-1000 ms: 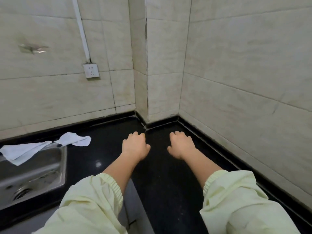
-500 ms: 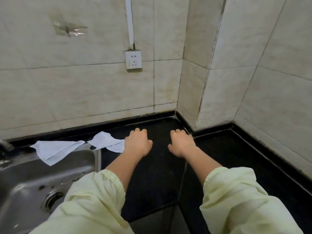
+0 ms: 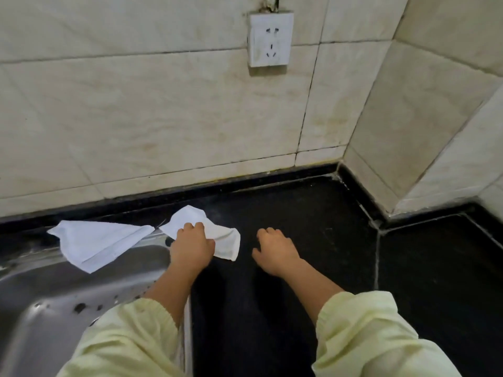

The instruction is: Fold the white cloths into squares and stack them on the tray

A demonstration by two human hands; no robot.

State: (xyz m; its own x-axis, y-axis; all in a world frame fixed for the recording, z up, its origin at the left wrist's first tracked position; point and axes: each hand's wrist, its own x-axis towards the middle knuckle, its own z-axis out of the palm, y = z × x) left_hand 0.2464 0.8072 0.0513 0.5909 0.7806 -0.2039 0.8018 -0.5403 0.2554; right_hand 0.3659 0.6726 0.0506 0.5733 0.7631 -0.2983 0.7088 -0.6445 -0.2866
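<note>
Gripping the crumpled cloth [image 3: 224, 239] with the left hand [image 3: 192, 247], fingers curled down onto it, near the back edge of the black counter [image 3: 313, 268], just beside the sink [image 3: 54, 308]. Resting the right hand [image 3: 275, 251] on the counter just right of that cloth, fingers loosely bent, nothing held. Draped over the sink's back rim, just left of the first: a second white cloth [image 3: 98, 240], partly folded.

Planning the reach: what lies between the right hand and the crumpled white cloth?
Head view: only bare glossy black counter between right hand and crumpled white cloth.
</note>
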